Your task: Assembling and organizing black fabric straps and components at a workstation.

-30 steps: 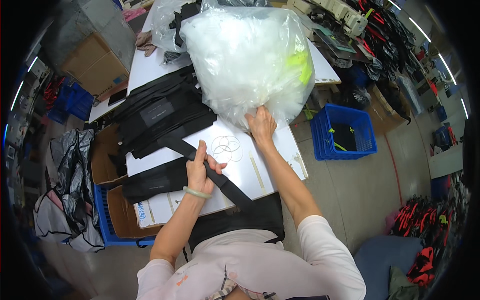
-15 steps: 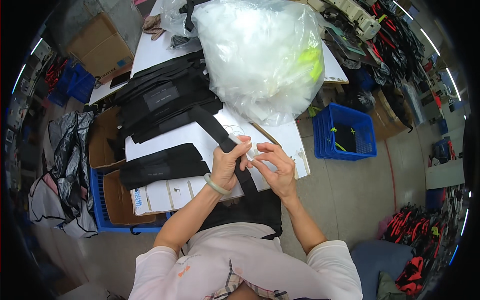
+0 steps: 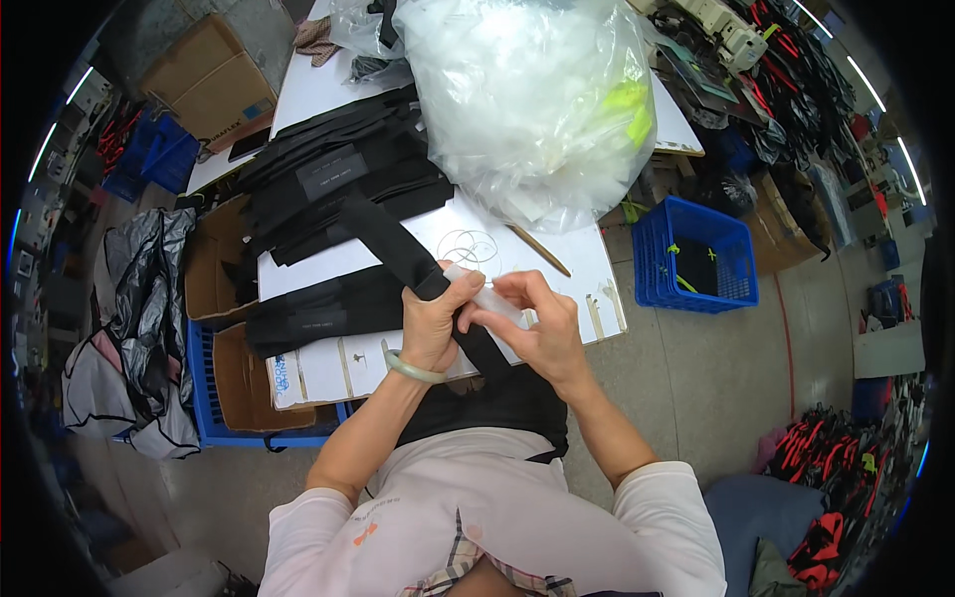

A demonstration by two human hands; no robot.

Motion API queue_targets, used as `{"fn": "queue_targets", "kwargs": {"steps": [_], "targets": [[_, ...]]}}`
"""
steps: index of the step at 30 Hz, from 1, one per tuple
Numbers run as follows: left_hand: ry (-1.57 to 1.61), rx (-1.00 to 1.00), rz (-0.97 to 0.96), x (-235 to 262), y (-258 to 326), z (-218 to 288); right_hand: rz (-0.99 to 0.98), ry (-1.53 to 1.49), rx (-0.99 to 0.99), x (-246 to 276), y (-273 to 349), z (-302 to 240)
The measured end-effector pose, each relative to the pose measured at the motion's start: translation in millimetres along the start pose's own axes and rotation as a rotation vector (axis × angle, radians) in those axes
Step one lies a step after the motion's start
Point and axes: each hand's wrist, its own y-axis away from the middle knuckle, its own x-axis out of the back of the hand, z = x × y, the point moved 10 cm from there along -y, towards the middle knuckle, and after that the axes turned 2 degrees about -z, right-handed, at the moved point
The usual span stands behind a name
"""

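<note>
My left hand [image 3: 430, 323] is closed around a long black fabric strap [image 3: 390, 242], which runs diagonally from the table down towards my lap. Its thumb also presses one end of a small whitish translucent strip [image 3: 500, 305] against the strap. The other end of that strip is pinched between the thumb and fingers of my right hand [image 3: 549, 328]. Beyond my hands, a stack of black fabric pieces [image 3: 348, 204] with labels lies on the white table [image 3: 577, 259]. Another black labelled piece [image 3: 323, 310] lies closer, left of my left hand.
A big clear bag of white material [image 3: 527, 99] fills the table's far side. A brown pencil-like stick [image 3: 539, 249] lies before it. Blue crates [image 3: 694, 289] stand on the floor at right, and cardboard boxes [image 3: 244, 383] sit in a blue basket at left.
Both hands have shifted slightly left with the strap. The whitish strip now shows more fully between them, and the strap's far end has swung left. The whole view has shifted a little.
</note>
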Motion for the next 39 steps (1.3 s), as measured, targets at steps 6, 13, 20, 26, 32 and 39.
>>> {"fn": "queue_targets", "kwargs": {"steps": [6, 13, 20, 26, 32, 39], "targets": [[-0.042, 0.068, 0.073, -5, 4, 6, -0.022, -0.186, -0.239, -3, -1, 20], [0.538, 0.260, 0.209, 32, -20, 8, -0.287, -0.117, -0.072, -2, 11, -9], [0.494, 0.165, 0.191, 26, -13, 16, -0.124, 0.210, 0.191, -6, 7, -35], [0.475, 0.104, 0.175, 23, -10, 19, -0.088, 0.326, 0.247, -19, 8, -44], [0.505, 0.157, 0.146, 11, -8, 13, -0.044, 0.315, 0.265, -25, 8, -45], [0.653, 0.089, 0.178, 36, -13, 29, -0.168, 0.172, 0.107, -22, 4, -34]]}}
